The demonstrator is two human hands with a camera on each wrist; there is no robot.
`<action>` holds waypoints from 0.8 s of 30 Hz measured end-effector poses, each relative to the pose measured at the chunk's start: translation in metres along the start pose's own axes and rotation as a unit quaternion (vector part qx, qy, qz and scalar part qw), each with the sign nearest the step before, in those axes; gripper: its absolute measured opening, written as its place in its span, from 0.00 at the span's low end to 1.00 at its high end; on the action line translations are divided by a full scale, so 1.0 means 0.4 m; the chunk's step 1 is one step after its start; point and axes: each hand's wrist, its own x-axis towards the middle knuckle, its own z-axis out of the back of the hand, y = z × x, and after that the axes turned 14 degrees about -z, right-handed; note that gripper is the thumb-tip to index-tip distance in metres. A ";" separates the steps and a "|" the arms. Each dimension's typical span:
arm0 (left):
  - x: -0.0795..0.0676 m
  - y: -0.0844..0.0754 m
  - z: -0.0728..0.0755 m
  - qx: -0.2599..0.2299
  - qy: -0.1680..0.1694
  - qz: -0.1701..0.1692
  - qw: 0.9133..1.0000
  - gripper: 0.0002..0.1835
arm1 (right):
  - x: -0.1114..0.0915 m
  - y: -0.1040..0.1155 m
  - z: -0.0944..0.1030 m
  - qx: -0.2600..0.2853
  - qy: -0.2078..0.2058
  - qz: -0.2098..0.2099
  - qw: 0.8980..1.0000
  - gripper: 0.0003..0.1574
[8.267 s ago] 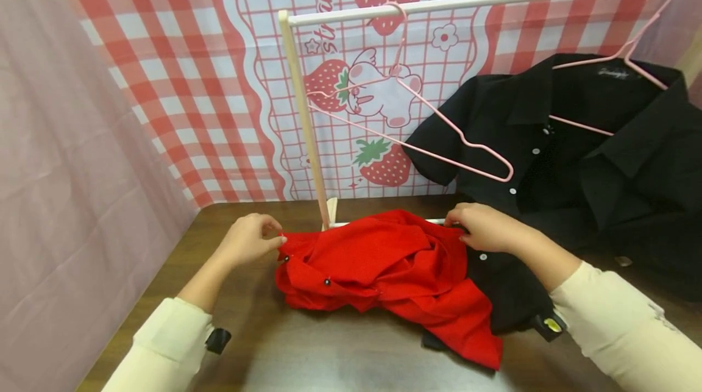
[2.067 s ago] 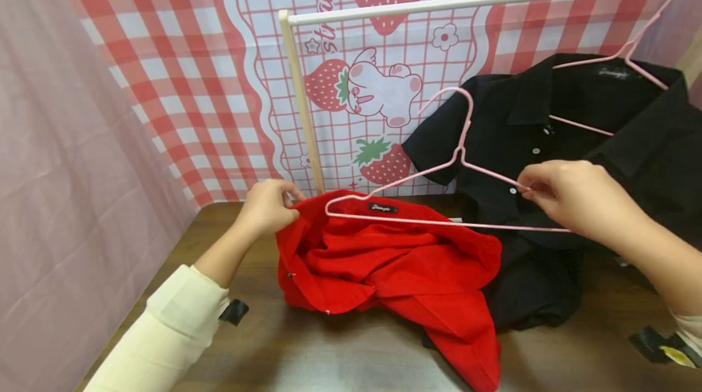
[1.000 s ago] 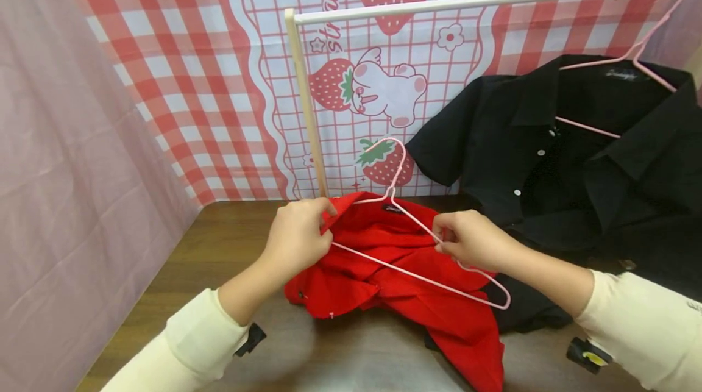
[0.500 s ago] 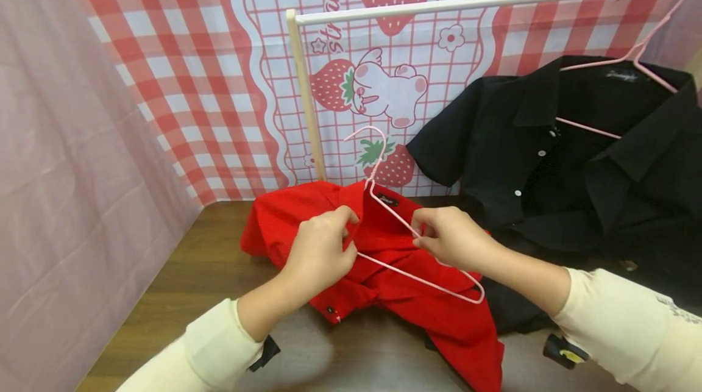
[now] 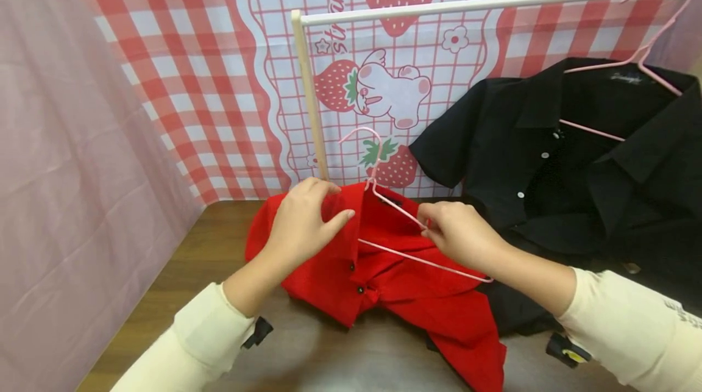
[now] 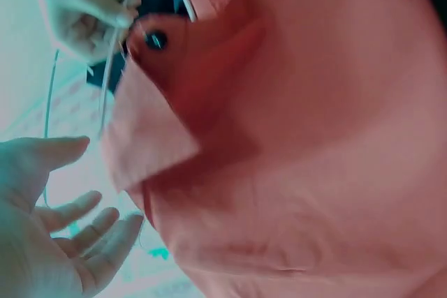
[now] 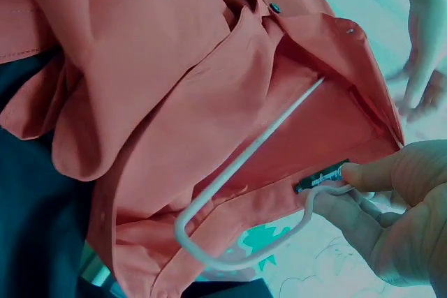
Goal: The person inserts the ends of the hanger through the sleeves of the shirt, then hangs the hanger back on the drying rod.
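Note:
A red shirt [image 5: 329, 285] with black buttons lies bunched on the table, its collar raised at the back. A pink wire hanger [image 5: 425, 260] has its left arm inside the shirt's left shoulder, hidden by cloth; its hook rises above the collar. My right hand [image 5: 460, 233] pinches the hanger's right arm, near the black neck label [image 7: 321, 174] in the right wrist view. My left hand [image 5: 298, 224] hovers at the shirt's left shoulder, thumb and fingers apart; in the left wrist view its spread fingers [image 6: 80, 209] hold nothing, close beside the collar.
A white rod [image 5: 466, 7] on a wooden post [image 5: 309, 93] crosses behind the table [image 5: 181, 294]. From it hangs a black shirt [image 5: 504, 148] on another pink hanger [image 5: 592, 130] at the right. A patterned cloth [image 5: 203, 75] covers the wall.
The hanger came off the rod and its left arm went into the red shirt. The shirt's left shoulder was drawn over it. My left hand has just let go of the cloth.

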 end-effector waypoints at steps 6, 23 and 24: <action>0.036 0.032 -0.002 0.021 0.053 -0.048 0.997 0.24 | 0.002 0.014 0.005 -0.018 -0.013 0.014 1.000 0.14; 0.027 0.056 0.018 0.076 0.099 -0.075 0.989 0.12 | 0.036 -0.067 0.073 0.112 0.140 -0.074 0.981 0.11; 0.026 0.058 0.019 0.075 0.095 -0.074 0.990 0.13 | 0.039 -0.079 0.078 0.118 0.139 -0.085 0.980 0.12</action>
